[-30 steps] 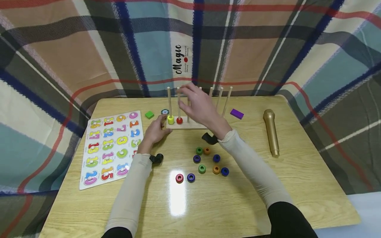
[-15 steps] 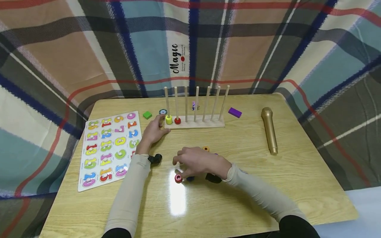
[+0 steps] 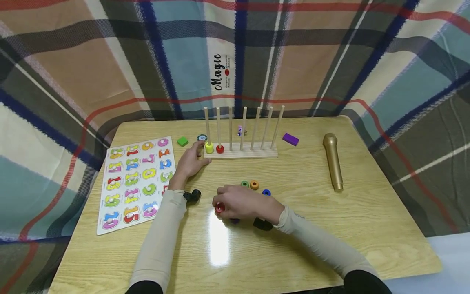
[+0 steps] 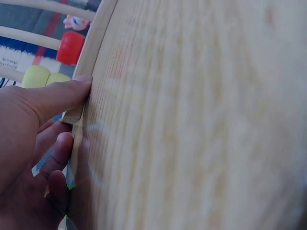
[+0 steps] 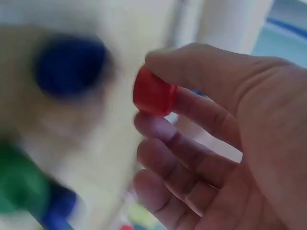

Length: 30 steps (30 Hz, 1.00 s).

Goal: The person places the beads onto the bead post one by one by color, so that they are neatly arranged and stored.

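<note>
My right hand (image 3: 238, 201) pinches a red ring (image 3: 220, 208) between thumb and fingers, just above the table. In the right wrist view the red ring (image 5: 153, 92) sits at the fingertips, with the other fingers curled below. My left hand (image 3: 189, 164) grips the left end of a wooden peg stand (image 3: 249, 152), its thumb on the near edge. The stand has several upright pegs. Yellow rings (image 3: 209, 147) are on the leftmost peg and a red ring (image 3: 220, 149) is on the second. Near my right hand lie a green ring (image 3: 244, 184), an orange ring (image 3: 254, 185) and a blue ring (image 3: 266, 192); my hand hides others.
A number puzzle board (image 3: 137, 185) lies at the left. Behind the stand are a green block (image 3: 182, 141), a round dark piece (image 3: 201, 138) and a small purple figure (image 3: 240, 130). To the right lie a purple block (image 3: 291, 139) and a gold microphone-shaped object (image 3: 333, 162).
My right hand has come down from the pegs to the loose rings, and it has picked up the red ring from the table. The left hand stays at the stand's end.
</note>
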Each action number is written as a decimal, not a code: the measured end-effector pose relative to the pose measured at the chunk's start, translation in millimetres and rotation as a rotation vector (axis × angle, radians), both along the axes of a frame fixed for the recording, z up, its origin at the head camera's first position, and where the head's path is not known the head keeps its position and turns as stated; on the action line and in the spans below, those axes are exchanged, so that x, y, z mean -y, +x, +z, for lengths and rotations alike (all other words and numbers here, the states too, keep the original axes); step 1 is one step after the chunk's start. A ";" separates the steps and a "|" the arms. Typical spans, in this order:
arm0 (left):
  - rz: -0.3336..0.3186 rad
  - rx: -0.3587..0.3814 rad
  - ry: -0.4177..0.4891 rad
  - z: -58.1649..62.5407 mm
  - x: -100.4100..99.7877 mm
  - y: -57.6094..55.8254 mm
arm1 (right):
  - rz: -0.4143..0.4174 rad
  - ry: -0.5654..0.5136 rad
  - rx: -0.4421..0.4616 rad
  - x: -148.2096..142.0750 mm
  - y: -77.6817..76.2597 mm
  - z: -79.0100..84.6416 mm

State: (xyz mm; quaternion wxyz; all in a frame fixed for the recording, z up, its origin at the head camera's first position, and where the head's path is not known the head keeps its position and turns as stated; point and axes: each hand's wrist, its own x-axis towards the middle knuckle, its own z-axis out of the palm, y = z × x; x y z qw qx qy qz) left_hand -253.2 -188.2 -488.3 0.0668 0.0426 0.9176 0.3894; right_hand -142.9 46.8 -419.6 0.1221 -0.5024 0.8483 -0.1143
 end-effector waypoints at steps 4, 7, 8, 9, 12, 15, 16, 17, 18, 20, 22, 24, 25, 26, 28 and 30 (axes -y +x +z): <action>0.002 -0.002 -0.006 -0.8 0.9 0.6 | -0.141 -0.142 -0.031 -7.1 -29.0 38.0; 0.003 -0.002 -0.004 -0.2 1.6 1.0 | -0.288 -0.266 -0.047 -12.1 -55.3 70.8; 0.001 -0.003 -0.002 0.3 1.6 0.9 | -0.336 -0.310 -0.053 -13.6 -63.9 80.8; 0.001 -0.002 0.003 0.6 1.4 0.6 | -0.382 -0.352 -0.059 -14.5 -72.4 89.5; -0.005 -0.004 0.009 2.0 0.4 -0.5 | -0.483 -0.454 -0.103 -14.5 -95.3 108.9; -0.003 -0.007 0.008 1.3 -1.0 -0.4 | -0.534 -0.493 -0.155 -10.1 -113.1 116.2; -0.003 -0.008 0.006 1.1 -1.4 -0.3 | -0.543 -0.498 -0.163 -8.0 -117.7 117.1; -0.004 -0.009 0.006 1.1 -1.9 0.0 | -0.553 -0.496 -0.166 -5.9 -121.7 117.5; -0.004 -0.009 0.007 1.4 -2.3 0.6 | -0.560 -0.491 -0.168 -3.8 -125.2 117.1; -0.005 -0.008 0.008 1.9 -3.2 1.6 | -0.576 -0.479 -0.157 0.2 -130.5 115.8; -0.006 -0.007 0.010 2.5 -3.9 2.4 | -0.592 -0.463 -0.148 3.4 -133.9 114.4; -0.005 -0.009 0.012 3.0 -4.0 2.5 | -0.600 -0.448 -0.146 6.1 -136.3 113.2; -0.004 -0.009 0.011 3.2 -3.9 2.3 | -0.604 -0.441 -0.144 7.2 -137.1 113.2; -0.004 -0.010 0.010 3.3 -3.7 2.0 | -0.605 -0.434 -0.149 8.0 -137.5 113.3; -0.003 -0.011 0.008 4.2 -2.8 1.4 | -0.604 -0.416 -0.156 9.9 -139.0 113.5; -0.003 -0.018 0.005 5.5 -1.5 0.6 | -0.602 -0.401 -0.165 11.7 -139.9 114.2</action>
